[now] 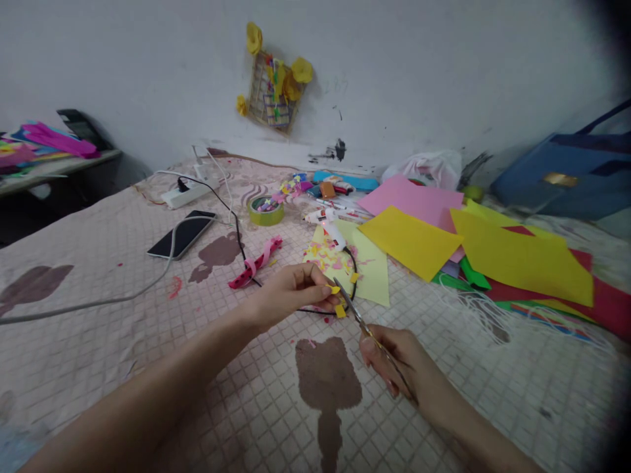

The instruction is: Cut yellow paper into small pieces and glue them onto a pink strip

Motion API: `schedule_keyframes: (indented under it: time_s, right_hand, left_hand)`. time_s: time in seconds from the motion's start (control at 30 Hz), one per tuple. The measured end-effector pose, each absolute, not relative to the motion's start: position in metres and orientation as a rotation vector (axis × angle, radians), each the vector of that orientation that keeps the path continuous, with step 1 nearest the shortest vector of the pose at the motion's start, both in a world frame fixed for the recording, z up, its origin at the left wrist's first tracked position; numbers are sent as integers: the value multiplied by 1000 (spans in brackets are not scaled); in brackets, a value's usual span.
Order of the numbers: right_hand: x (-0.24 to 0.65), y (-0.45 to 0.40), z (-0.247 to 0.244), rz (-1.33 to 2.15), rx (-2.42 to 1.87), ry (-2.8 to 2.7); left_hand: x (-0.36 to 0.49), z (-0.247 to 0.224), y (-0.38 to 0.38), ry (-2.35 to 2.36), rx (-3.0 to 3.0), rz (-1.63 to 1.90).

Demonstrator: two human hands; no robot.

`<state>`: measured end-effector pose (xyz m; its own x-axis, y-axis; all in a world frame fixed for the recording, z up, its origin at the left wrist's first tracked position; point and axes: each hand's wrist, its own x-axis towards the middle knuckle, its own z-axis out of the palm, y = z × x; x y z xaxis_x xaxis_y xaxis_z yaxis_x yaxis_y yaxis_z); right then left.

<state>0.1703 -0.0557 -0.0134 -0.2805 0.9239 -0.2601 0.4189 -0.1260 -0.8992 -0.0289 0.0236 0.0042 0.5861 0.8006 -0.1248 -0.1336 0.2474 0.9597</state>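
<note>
Between the thumb and fingers of my left hand (296, 289) is a small yellow paper piece (334, 290). My right hand (401, 361) is closed around a pair of scissors (362, 322), whose tips point up and left, close to that piece. Whether the blades touch the paper I cannot tell. Just below the scissor tips lies a yellow paper square (340, 311), with another yellow scrap (353, 278) above it. Beyond my hands, pink and yellow paper bits cover a pale yellow sheet (377, 279), where a white glue gun (329, 226) rests.
A black cord (239, 230) and a grey cable (123, 292) cross the cloth. At left lie a phone (183, 235) and a power strip (192, 192). Green tape (266, 213) and a pink strip (256, 263) sit mid-table. Coloured sheets (527, 256) and white string (480, 312) spread right.
</note>
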Motion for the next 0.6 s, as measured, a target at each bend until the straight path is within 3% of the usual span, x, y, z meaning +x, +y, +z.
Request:
schedule_keyframes:
  time_s: [0.27,0.6]
  right_hand:
    - [171,-44,-11,1410,-1489,-1433]
    - [177,-40,-23,1425,-1453,-1409]
  left_hand:
    - [-50,-6,57,1011,1525,902]
    - [-57,-21,68,1339,2193,733]
